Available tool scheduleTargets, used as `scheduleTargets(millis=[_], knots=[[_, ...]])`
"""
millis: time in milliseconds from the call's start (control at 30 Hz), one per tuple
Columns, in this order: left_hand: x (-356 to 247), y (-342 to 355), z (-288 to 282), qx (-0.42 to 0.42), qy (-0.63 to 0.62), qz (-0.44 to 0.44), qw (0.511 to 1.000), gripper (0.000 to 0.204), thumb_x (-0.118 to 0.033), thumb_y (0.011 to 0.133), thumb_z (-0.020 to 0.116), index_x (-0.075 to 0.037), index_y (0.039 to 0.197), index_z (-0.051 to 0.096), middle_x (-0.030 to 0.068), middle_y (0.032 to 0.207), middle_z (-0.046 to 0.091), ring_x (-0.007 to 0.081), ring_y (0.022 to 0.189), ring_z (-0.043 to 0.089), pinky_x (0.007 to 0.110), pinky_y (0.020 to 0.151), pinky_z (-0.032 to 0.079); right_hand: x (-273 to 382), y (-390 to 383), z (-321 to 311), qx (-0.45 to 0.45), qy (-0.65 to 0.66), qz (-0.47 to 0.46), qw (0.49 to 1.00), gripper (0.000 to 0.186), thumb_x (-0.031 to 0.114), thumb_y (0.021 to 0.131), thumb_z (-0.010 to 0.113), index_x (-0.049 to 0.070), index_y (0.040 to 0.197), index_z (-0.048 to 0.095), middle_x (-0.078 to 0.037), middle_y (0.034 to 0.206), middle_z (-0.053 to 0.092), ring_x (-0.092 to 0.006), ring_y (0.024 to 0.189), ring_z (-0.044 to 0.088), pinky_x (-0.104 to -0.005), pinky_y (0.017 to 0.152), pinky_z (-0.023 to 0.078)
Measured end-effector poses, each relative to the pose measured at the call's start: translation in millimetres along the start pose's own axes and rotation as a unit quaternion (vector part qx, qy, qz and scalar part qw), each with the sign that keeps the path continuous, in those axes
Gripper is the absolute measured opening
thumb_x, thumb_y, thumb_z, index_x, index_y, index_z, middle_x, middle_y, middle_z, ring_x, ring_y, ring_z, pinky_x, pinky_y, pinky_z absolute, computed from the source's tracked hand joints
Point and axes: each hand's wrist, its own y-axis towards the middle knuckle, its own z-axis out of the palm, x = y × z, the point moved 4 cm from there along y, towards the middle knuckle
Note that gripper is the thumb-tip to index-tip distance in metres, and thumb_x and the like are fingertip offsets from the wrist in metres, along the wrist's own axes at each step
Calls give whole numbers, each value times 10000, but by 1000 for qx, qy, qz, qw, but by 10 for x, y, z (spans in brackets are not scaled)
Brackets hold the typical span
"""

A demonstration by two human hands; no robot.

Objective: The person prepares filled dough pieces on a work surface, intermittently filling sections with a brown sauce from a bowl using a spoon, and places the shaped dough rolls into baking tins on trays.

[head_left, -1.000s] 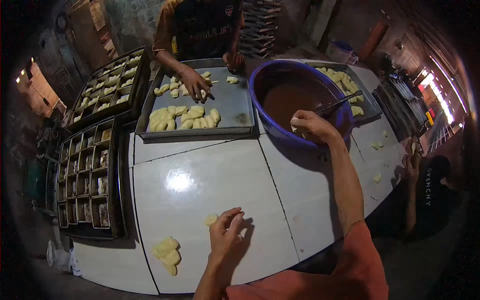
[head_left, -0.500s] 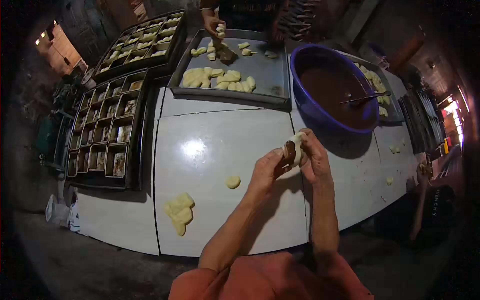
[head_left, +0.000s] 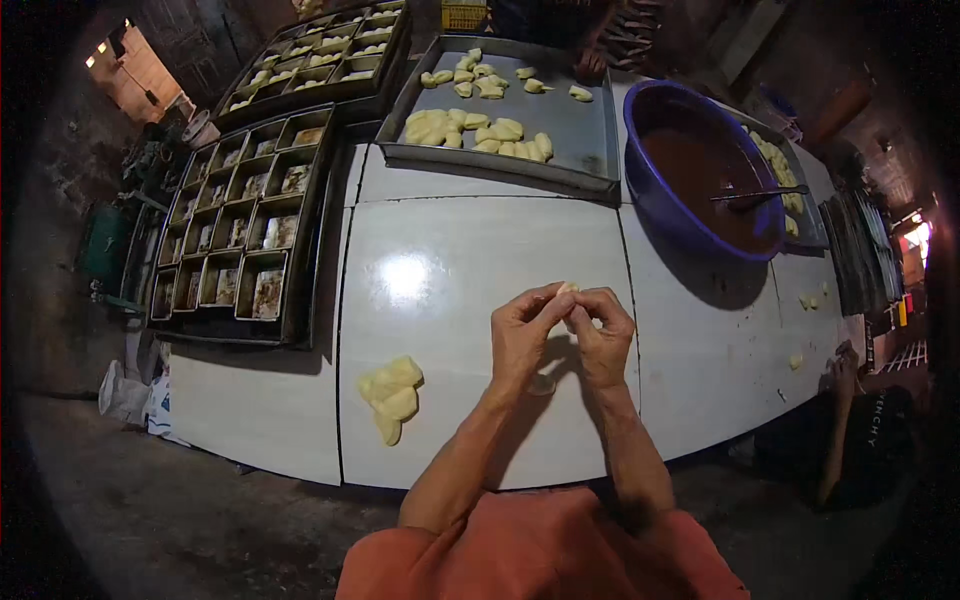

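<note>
My left hand [head_left: 522, 330] and my right hand [head_left: 603, 335] meet over the white tabletop [head_left: 460, 250], thumbs and fingers pinched together on a small piece of pale dough [head_left: 568, 288]. Only the top of the dough shows between the fingertips; the rest is hidden by my hands. A cluster of pale dough pieces [head_left: 390, 395] lies on the table left of my forearms. Just below my hands a faint round mark [head_left: 542, 384] shows on the surface. Beyond to the right stands a purple basin [head_left: 655, 185] of brown filling [head_left: 700, 165], with a spoon [head_left: 760, 193] resting in it.
A metal tray [head_left: 560, 110] with several dough pieces lies at the back. Divided baking pans [head_left: 255, 240] stand at left, and another filled set [head_left: 325, 65] sits behind them. A second dough tray [head_left: 800, 165] is partly behind the basin. Another person's arm [head_left: 845, 400] is at right.
The dough's brown filling no longer shows; both hands have come closer together and pinch the dough. The dough disc left of my hands is out of sight. A co-worker's hand has left the back tray's left side.
</note>
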Motion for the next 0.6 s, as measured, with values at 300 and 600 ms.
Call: scheduleTargets(millis=[300, 600], knots=[[-319, 49, -198, 55, 8, -125, 991, 374, -211, 886, 740, 31, 1156, 652, 142, 1038, 692, 208, 894, 694, 313, 760, 593, 65, -137, 39, 119, 214, 154, 957, 213, 86, 922, 666, 19, 1124, 681, -74, 1078, 627, -150, 980, 609, -289, 876, 502], [-171, -138, -158, 121, 14, -69, 990, 268, -88, 923, 645, 23, 1168, 650, 127, 1045, 686, 177, 905, 678, 301, 749, 605, 82, -156, 137, -53, 207, 15, 977, 83, 59, 925, 653, 30, 998, 626, -78, 1024, 593, -144, 929, 600, -283, 844, 505]])
